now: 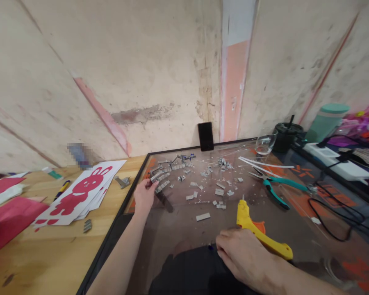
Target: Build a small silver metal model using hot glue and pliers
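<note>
Left hand (144, 197): is being held near the table's (172, 225) left edge, thumb and forefinger being pressed closed on a small piece.
Grey strip (156, 176): is being pinched at those fingertips, its long axis being slanted toward the far right corner.
Grey rows (163, 186): are being carried just right of the fingertips, slanted alike; the left hand is being placed much nearer than the right.
Flat grey piece (203, 216): is being kept apart, between the hands, its length set roughly along the far edge.
Right hand (240, 249): is being held with fingers curled under; whether anything is being gripped cannot be told.
Glue gun (248, 224): is being partly hidden by that hand, nozzle toward the far edge.
</note>
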The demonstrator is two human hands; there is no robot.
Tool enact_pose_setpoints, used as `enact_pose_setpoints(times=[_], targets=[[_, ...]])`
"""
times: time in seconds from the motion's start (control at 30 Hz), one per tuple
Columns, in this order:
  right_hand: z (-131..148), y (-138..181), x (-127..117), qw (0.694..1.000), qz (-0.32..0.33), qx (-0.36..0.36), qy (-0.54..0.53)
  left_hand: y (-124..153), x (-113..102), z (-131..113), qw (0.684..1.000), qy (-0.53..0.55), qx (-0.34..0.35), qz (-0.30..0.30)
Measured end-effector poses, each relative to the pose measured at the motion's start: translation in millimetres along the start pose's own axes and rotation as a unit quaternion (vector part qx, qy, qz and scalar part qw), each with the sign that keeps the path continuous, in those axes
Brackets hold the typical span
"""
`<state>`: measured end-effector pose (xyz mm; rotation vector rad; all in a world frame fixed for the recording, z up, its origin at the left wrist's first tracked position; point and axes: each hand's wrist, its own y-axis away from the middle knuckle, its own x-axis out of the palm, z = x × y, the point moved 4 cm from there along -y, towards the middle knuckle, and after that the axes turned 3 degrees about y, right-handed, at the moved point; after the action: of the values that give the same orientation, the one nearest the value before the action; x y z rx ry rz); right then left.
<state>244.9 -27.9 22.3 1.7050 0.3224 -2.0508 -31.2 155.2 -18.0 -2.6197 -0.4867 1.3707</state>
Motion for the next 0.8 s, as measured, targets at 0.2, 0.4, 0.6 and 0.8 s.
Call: enact_pose_setpoints(times=[0.2,0.4,0.6,0.8], targets=[[0,1,3,1.000,-0.008,-0.004,0.004,2,1,-6,1.000,0.005,-0.006,0.007],[1,1,2,1.000,0.002,-0.012,0.005,6,-2,-8,1.000,0.015,-0.009,0.000],[2,3,-1,1.000,0.017,-0.013,0.008,7,-6,-11,0.998,0.046,0.008,-0.037],[1,2,-6,0.999,0.033,-0.007,0.012,43,-39,-44,0.979,0.060,0.052,-0.186]])
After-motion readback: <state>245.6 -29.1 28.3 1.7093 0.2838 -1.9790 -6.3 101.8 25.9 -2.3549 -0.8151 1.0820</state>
